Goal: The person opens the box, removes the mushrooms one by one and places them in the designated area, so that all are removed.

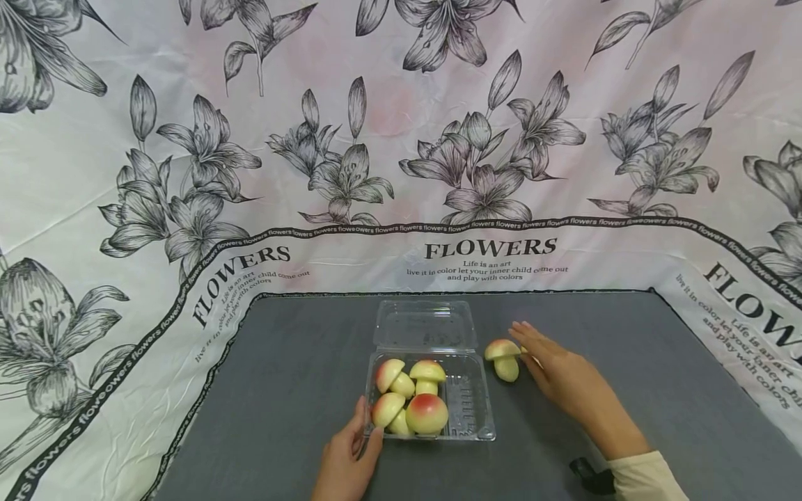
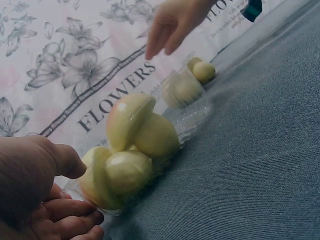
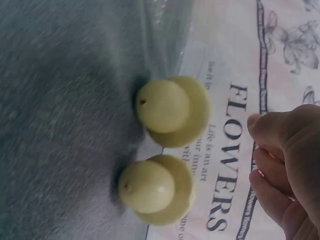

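A clear plastic clamshell box (image 1: 471, 431) lies with its lid (image 1: 426, 325) folded back. Inside it are several toy mushrooms (image 1: 427, 414) with red-tinged caps and pale yellow stems. My left hand (image 1: 351, 449) grips the near left corner of the box, thumb on one side of the wall and fingers on the other. To the right of the box stands a loose mushroom (image 1: 503, 350). My right hand (image 1: 560, 376) hovers beside it, fingers extended and holding nothing. A second loose mushroom (image 3: 150, 187) appears in the right wrist view; the right hand mostly hides it in the head view.
The grey tabletop (image 1: 282, 390) extends around the box. Behind and at the sides hangs a white and pink cloth (image 1: 351, 264) printed with flowers and lettering. A dark strap (image 1: 589, 476) is at the right wrist.
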`<state>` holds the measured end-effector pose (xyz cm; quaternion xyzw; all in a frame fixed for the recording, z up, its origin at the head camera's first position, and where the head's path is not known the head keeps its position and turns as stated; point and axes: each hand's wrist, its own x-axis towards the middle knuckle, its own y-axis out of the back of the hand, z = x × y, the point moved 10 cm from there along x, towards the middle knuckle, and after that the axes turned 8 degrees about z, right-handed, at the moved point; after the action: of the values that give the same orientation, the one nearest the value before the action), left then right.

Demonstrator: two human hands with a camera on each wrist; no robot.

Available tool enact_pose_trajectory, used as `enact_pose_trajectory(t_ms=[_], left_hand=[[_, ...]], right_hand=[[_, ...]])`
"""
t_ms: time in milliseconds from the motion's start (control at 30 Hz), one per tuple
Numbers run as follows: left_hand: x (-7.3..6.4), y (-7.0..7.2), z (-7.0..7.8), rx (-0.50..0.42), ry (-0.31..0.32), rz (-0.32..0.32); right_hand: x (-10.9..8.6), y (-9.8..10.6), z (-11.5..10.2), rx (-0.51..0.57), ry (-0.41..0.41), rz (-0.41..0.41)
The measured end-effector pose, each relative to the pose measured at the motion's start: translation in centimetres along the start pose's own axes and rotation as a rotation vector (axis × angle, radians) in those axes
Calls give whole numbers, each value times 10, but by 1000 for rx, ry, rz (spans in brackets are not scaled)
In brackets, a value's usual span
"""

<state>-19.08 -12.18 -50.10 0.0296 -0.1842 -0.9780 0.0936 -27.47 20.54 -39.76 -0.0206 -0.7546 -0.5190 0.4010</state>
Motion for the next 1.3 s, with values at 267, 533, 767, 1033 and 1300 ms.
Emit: enact_pose_trajectory(t_ms=[267, 533, 767, 1033, 1300], left_hand=[[-1, 1, 2, 1, -20, 6], [2, 0, -3, 2, 11, -12], [1, 1, -1, -5, -14, 12], [0, 1, 1, -12, -26, 6], [1, 0, -1, -1, -7, 0]], right_hand=[[6, 6, -23, 35, 58, 1], [9, -2, -64, 142, 183, -70], [10, -5, -110, 258, 318, -126], [1, -21, -138, 290, 381, -216], [-7, -34, -149, 303, 391, -248]])
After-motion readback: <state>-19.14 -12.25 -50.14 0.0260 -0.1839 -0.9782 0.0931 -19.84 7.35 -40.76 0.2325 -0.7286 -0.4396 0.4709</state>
